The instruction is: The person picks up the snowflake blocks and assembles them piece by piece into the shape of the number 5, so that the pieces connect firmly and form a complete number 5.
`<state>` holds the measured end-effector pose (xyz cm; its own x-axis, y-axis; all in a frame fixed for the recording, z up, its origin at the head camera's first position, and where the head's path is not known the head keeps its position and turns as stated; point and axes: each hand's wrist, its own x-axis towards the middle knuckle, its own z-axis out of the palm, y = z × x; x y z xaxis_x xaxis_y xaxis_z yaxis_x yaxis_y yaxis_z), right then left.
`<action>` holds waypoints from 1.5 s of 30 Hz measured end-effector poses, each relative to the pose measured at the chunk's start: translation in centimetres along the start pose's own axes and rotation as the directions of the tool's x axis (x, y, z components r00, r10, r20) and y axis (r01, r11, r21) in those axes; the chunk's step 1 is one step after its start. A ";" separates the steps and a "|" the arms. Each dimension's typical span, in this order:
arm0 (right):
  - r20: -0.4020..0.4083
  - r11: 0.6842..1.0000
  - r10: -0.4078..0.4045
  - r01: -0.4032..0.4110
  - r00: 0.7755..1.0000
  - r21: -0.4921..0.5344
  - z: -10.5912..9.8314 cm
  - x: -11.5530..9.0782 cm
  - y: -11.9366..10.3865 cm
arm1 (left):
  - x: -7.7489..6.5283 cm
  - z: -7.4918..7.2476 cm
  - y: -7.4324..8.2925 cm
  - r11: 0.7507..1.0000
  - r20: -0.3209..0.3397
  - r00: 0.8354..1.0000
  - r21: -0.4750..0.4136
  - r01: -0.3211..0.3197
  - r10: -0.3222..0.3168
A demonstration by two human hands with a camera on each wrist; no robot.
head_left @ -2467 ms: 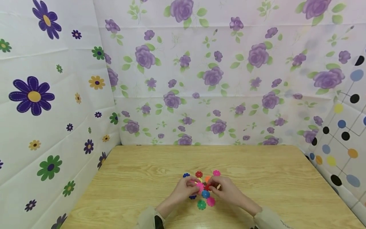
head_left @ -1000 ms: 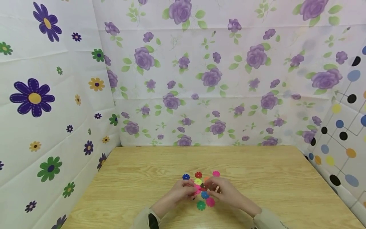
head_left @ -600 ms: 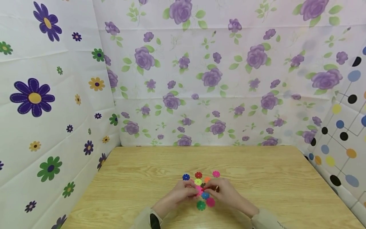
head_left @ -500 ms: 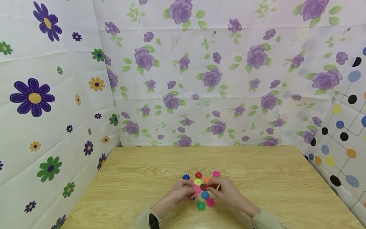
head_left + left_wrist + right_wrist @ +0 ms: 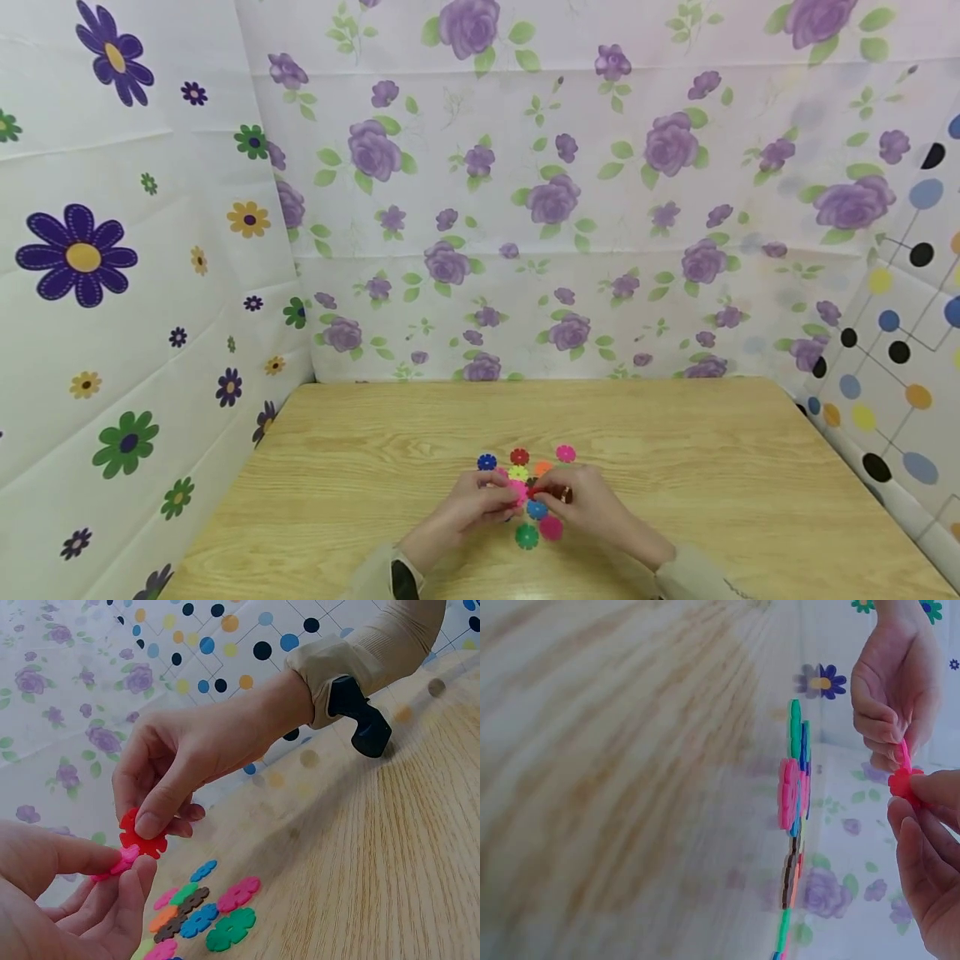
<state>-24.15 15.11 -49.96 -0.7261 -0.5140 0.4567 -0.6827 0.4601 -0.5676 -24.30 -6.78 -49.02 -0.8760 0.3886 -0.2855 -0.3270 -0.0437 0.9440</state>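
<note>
Between finger and thumb, my left hand (image 5: 471,505) pinches a pink snowflake disc (image 5: 126,859), a flat plastic building piece with notched edges. My right hand (image 5: 592,504) pinches a red snowflake disc (image 5: 145,838) the same way. In both wrist views the two discs meet edge to edge at an angle, raised above the table; how far their slots interlock cannot be told. Below and around the hands lie loose discs: a green one (image 5: 527,536), a deep pink one (image 5: 551,527), a blue one (image 5: 537,509) and a yellow one (image 5: 518,473), partly covered by the fingers.
Farther back on the wooden table (image 5: 360,467) lie a dark blue disc (image 5: 487,461), a dark red disc (image 5: 520,457), a bright pink disc (image 5: 566,453) and an orange disc (image 5: 543,469). Patterned cloths (image 5: 480,208) hang behind the table and along both sides.
Half a second ago a gap separated the red disc from the pink one; now the right hand has moved left and the discs touch. The loose discs lie unmoved; the head view shifted slightly.
</note>
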 end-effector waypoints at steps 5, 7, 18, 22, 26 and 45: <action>-0.057 0.994 -0.099 0.096 0.993 -0.056 0.2 0.0 -0.3 | -0.2 0.3 0.1 1.000 -0.011 1.000 0.005 -0.008 0.008; -0.091 0.986 -0.156 0.148 0.984 -0.082 0.4 -0.1 -0.4 | -0.2 0.5 0.1 1.000 -0.018 1.000 0.004 -0.010 0.010; -0.205 0.984 -0.176 0.176 0.963 -0.019 -0.3 0.2 -0.8 | -0.4 1.7 1.6 1.000 -0.005 1.000 -0.010 -0.027 0.027; -0.161 0.985 -0.168 0.173 0.973 0.019 -0.6 0.2 -0.8 | -0.8 1.3 1.8 0.999 0.022 1.000 0.045 -0.019 0.018; -0.121 0.990 -0.130 0.135 0.984 0.031 -0.7 0.1 -0.7 | -0.9 0.7 1.5 0.998 0.054 0.998 0.056 0.007 -0.010; -0.022 0.997 -0.005 0.007 1.000 0.079 -1.0 0.1 0.0 | -0.8 0.1 1.2 1.000 0.067 0.998 0.015 0.009 -0.010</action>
<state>-24.26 15.80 -49.20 -0.7244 -0.5003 0.4743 -0.6789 0.3983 -0.6168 -23.91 -7.06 -47.66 -0.8470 0.4497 -0.2835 -0.3298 -0.0262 0.9437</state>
